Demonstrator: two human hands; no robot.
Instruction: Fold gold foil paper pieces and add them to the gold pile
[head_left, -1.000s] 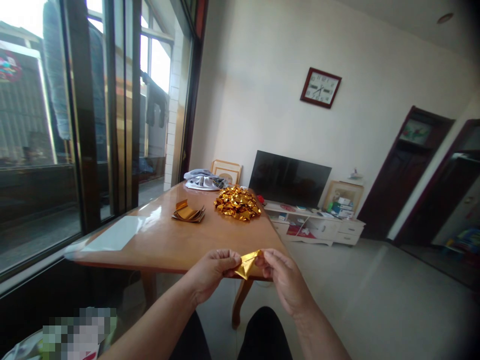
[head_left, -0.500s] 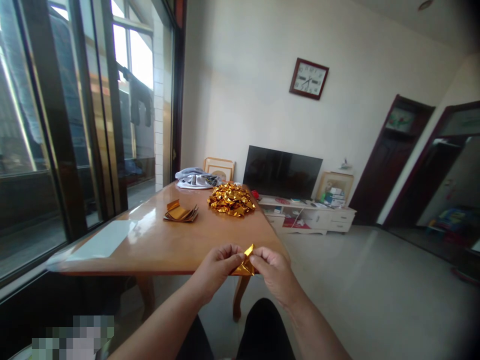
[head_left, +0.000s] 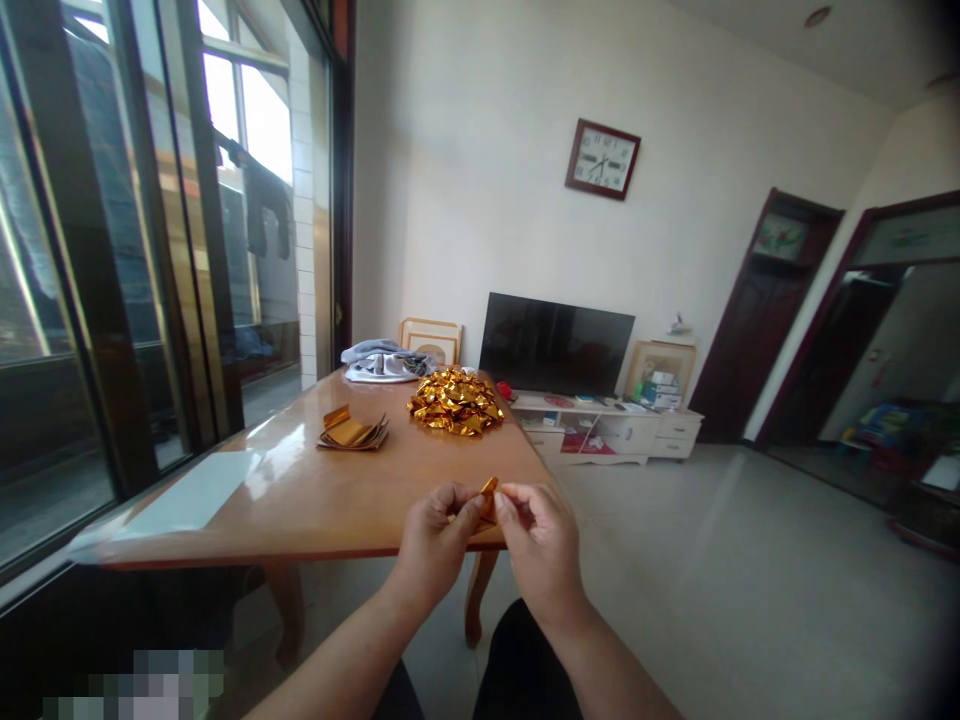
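Between my hands, just above the table's front edge, is a folded piece of gold foil paper (head_left: 488, 490). My left hand (head_left: 441, 535) pinches its left side with thumb and fingers. On the other side my right hand (head_left: 541, 540) grips it the same way, thumb against forefinger. Fingers cover much of the foil, so its full shape is hidden. Farther back on the table lies a heap of folded gold foil pieces (head_left: 455, 402). To the left of that heap sits a stack of flat gold foil sheets (head_left: 351, 431), the top one bent up.
The wooden table (head_left: 322, 500) stretches from my knees toward the wall. Bundled cloth (head_left: 386, 362) lies at its far end, and a pale sheet (head_left: 187, 495) at the left. Beyond are a TV (head_left: 555, 345) and a white cabinet (head_left: 637, 437). Glass doors stand left.
My hands have drawn closer together around the foil, and the right one has turned inward. Less of the foil shows now. The whole view has shifted slightly.
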